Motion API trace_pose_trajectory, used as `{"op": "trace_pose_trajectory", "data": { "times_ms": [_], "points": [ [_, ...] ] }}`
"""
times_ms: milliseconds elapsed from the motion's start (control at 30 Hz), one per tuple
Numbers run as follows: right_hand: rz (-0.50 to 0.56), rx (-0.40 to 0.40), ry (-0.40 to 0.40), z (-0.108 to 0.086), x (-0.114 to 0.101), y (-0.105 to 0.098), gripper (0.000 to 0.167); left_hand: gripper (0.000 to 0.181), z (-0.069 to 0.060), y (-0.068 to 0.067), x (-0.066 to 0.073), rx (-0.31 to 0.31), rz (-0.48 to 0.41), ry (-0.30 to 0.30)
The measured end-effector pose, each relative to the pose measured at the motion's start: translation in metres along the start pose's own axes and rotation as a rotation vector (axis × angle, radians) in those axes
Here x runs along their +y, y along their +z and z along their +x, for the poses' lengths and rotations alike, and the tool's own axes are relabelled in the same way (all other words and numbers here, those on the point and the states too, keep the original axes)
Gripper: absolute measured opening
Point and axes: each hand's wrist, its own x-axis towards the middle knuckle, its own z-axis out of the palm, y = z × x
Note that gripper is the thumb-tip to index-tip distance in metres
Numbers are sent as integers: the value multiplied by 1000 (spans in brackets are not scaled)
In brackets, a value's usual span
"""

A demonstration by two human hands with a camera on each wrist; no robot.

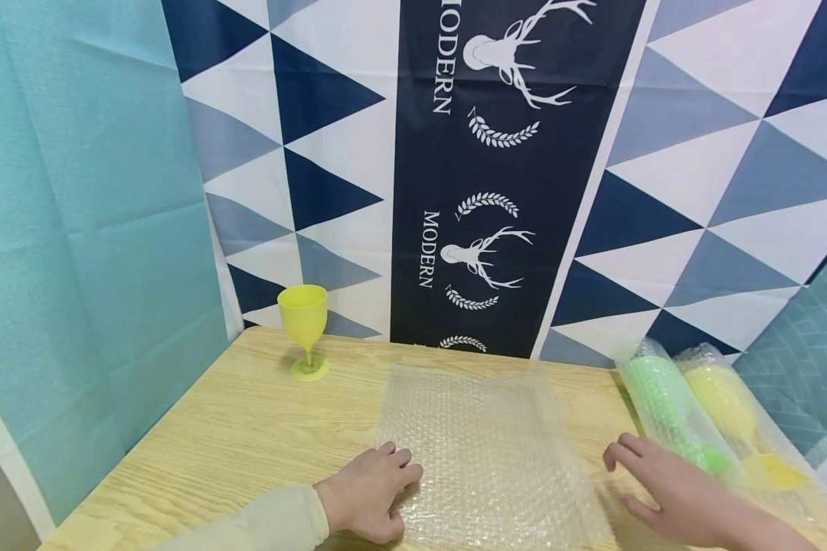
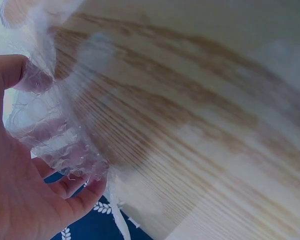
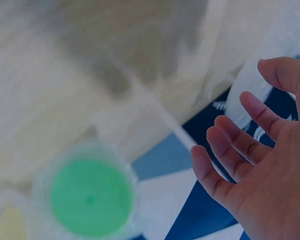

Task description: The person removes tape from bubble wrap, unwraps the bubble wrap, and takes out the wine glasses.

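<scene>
A sheet of clear bubble wrap (image 1: 485, 451) lies spread on the wooden table. My left hand (image 1: 372, 493) is palm down at its left edge, fingers loosely bent and touching the plastic. In the left wrist view, thumb and fingertips stand apart, partly seen through the film (image 2: 65, 145). My right hand (image 1: 675, 490) hovers right of the sheet with relaxed fingers, holding nothing. Close to it lie a green goblet (image 1: 661, 390) and a yellow goblet (image 1: 720, 405), each rolled in bubble wrap. The green one's round base (image 3: 90, 200) shows in the right wrist view.
An unwrapped yellow goblet (image 1: 305, 321) stands upright at the table's back left. A patterned cloth (image 1: 338, 176) with triangles and deer heads hangs behind the table (image 1: 269, 428). Teal cloth (image 1: 103, 229) hangs on the left side.
</scene>
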Motion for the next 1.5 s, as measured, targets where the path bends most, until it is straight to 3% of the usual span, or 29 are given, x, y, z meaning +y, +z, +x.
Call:
{"op": "trace_pose_trajectory", "data": {
  "times_ms": [67, 133, 300, 467, 700, 1100, 1500],
  "points": [
    [-36, 92, -62, -1, 11, -2, 38, 26, 0, 0, 0, -2, 1, -3],
    [-89, 156, -71, -1, 23, -6, 41, 26, 0, 1, 0, -7, 1, -5],
    [-156, 107, 66, 0, 52, -23, 36, 28, 0, 1, 1, -23, 3, -12],
    [-180, 6, 213, 0, 81, -36, 27, 29, 1, 1, 1, -27, -3, -13],
    [-141, -60, 358, -2, 112, -35, 24, 28, 1, 2, 1, -27, -6, -16],
    [-51, -80, 440, 3, 125, -32, 18, 30, 2, 0, 0, -71, -24, -46],
    [-58, -75, 455, 8, 123, -28, 21, 28, 1, -1, 1, -46, -16, -38]
  ]
}}
